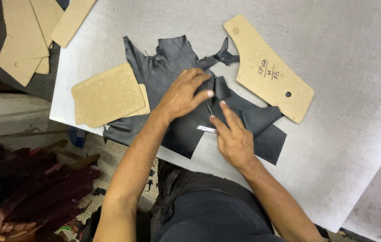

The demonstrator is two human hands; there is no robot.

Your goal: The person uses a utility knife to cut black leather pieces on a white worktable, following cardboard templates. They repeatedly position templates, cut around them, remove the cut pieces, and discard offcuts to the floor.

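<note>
A ragged piece of black leather (163,62) lies spread on a white cutting board (347,54). My left hand (184,92) presses on the leather's middle and pinches a raised fold between fingers and thumb. My right hand (233,136) rests just below it, index finger extended onto the leather. A thin blade with a pale handle (207,129) sits under that hand, its tip near the fold. A long tan cardboard pattern (266,67) with handwriting and a punched hole lies to the right of the leather.
Two stacked tan cardboard patterns (107,94) sit on the leather's left part. More cardboard patterns (24,36) lie at the top left. Dark red leather pieces (42,188) pile on the floor at lower left, with black scraps nearby.
</note>
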